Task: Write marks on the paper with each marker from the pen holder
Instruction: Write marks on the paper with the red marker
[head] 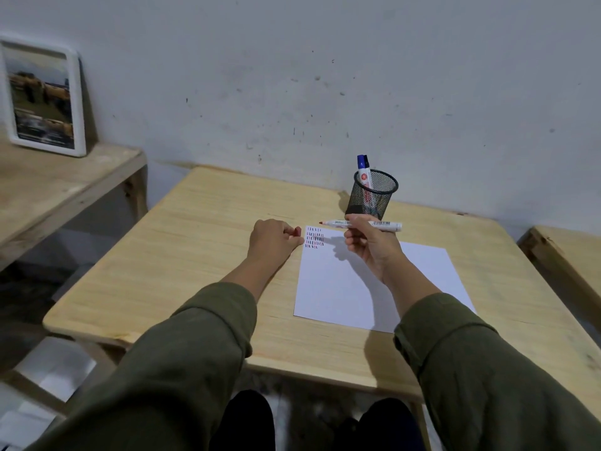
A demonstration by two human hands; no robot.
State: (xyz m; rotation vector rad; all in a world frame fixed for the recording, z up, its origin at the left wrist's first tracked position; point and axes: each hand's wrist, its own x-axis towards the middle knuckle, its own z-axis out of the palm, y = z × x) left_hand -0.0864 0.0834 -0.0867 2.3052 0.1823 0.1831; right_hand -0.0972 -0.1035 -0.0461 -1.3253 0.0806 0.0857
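A white sheet of paper lies on the wooden table, with rows of short red, blue and black marks in its top left corner. My right hand holds an uncapped red-tipped marker level above the paper, tip pointing left. My left hand rests on the table just left of the marks, fingers curled; something red, maybe the cap, shows at its fingertips. A black mesh pen holder behind the paper holds a blue-capped marker and what looks like a second, dark-capped one.
A grey wall stands close behind the table. A lower wooden shelf at the left carries a white-framed picture. Another wooden surface sits at the right. White objects lie on the floor at the lower left.
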